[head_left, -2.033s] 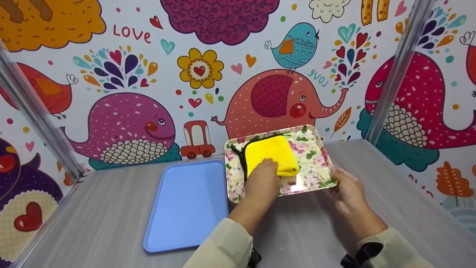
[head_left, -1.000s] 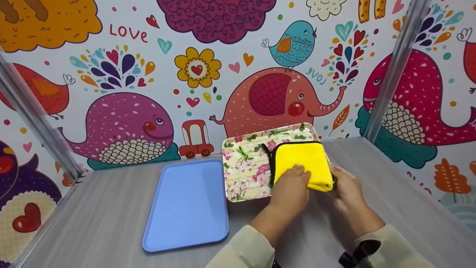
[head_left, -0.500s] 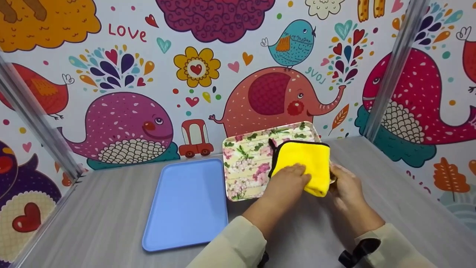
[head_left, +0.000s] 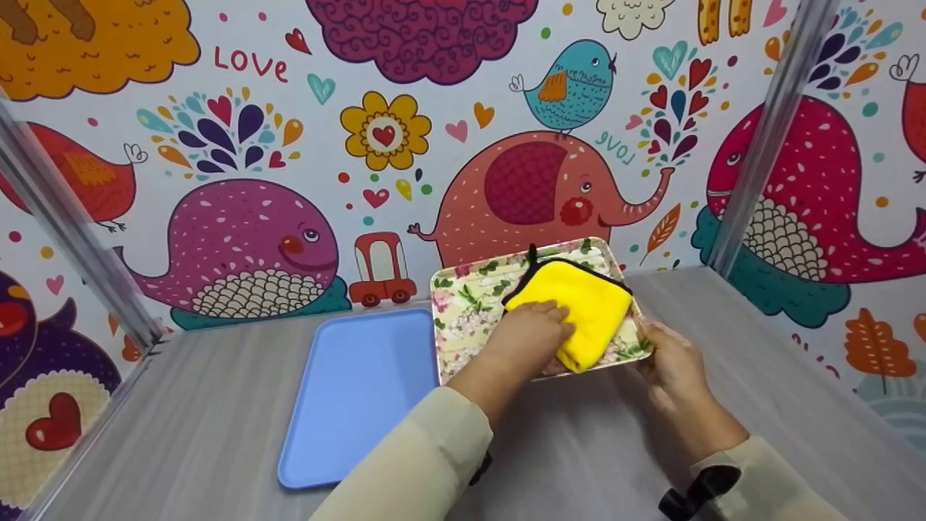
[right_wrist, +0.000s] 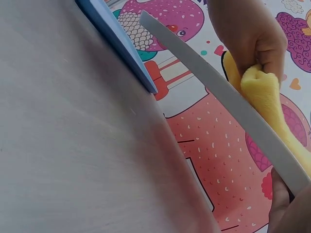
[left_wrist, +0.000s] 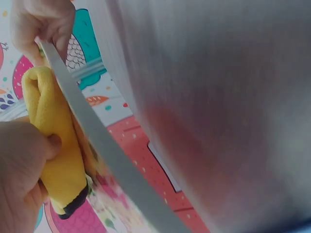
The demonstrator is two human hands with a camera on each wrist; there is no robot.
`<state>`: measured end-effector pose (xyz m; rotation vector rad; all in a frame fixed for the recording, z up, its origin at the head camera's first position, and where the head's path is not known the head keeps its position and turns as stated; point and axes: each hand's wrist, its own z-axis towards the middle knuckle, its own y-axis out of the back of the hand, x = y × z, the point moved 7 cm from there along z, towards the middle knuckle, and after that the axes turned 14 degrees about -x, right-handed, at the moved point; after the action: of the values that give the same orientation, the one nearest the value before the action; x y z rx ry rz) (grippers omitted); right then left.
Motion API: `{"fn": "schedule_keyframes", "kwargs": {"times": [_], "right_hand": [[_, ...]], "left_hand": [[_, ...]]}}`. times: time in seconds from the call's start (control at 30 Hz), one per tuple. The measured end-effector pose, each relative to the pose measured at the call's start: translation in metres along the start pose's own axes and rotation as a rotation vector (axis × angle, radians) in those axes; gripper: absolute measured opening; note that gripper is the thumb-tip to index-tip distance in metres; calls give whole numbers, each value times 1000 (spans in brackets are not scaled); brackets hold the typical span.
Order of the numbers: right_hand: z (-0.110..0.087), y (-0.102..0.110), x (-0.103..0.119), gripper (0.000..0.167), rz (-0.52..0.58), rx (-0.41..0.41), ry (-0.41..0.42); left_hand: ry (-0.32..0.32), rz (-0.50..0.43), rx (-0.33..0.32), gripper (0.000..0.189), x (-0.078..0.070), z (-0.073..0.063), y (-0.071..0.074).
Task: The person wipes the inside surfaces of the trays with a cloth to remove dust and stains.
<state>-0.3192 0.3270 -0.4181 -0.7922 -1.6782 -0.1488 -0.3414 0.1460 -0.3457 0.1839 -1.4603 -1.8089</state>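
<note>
My left hand (head_left: pixel 532 336) holds a folded yellow cloth (head_left: pixel 593 307) with black edging and a small black loop against the face of a floral tray (head_left: pixel 463 297). In the left wrist view the thumb presses into the folded cloth (left_wrist: pixel 60 145). My right hand (head_left: pixel 676 365) grips the tray by its right edge, thumb on the front. Held up off the table, the tray leans with its patterned face toward me. Its pale underside edge (right_wrist: pixel 218 92) shows in the right wrist view, well above the table. The cloth covers the tray's middle and right part.
A blue tray (head_left: pixel 362 394) lies flat on the grey wood-look table (head_left: pixel 202 412), left of the floral one, partly behind my left forearm. A printed cartoon wall (head_left: pixel 391 58) closes off the back, with metal posts (head_left: pixel 767 137) at the corners.
The cloth went right across the tray to its right edge, then came back left and upward, turning so its loop points up. The right hand keeps the tray in nearly the same place.
</note>
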Motion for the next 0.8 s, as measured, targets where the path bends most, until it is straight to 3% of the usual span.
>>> {"fn": "schedule_keyframes", "kwargs": {"times": [0.3, 0.8], "right_hand": [[-2, 0, -2, 27, -6, -12, 19], [-2, -2, -1, 32, 3, -5, 30]], "left_hand": [[96, -21, 61, 59, 24, -4, -5], [189, -78, 29, 61, 64, -22, -14]]}}
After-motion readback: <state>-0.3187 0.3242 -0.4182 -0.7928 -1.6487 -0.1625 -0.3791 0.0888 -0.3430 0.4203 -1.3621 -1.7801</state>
